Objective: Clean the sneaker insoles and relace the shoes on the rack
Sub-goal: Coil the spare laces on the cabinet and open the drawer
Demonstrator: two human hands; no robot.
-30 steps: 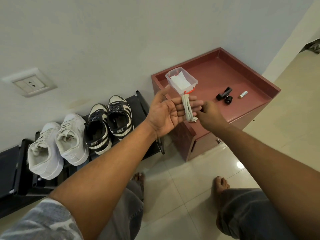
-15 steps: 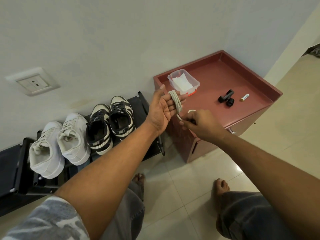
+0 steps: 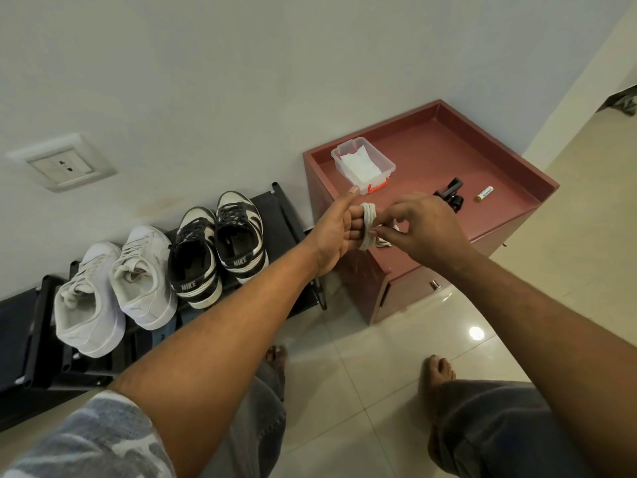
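Beside the sneakers (image 3: 220, 250) on the rack (image 3: 283, 215), the left hand (image 3: 336, 229) is holding the white lace (image 3: 368, 226) coiled round its curled fingers (image 3: 355, 223) while the right hand (image 3: 425, 224) is pinching the loose end over the tabletop (image 3: 448, 153) edge, where slackening is risking the coil unravelling.

"NIKE" was printed on the heel of the left black-and-white sneaker (image 3: 193, 286); likewise on the right black-and-white sneaker (image 3: 240, 261); the AA battery (image 3: 485, 193) label was illegible.

Single head-worn wide-angle view, aimed forward and down.
Scene is viewed from close above; shoe rack (image 3: 21, 326) is framed lower left, table (image 3: 475, 150) upper right, both against the wall (image 3: 310, 63).
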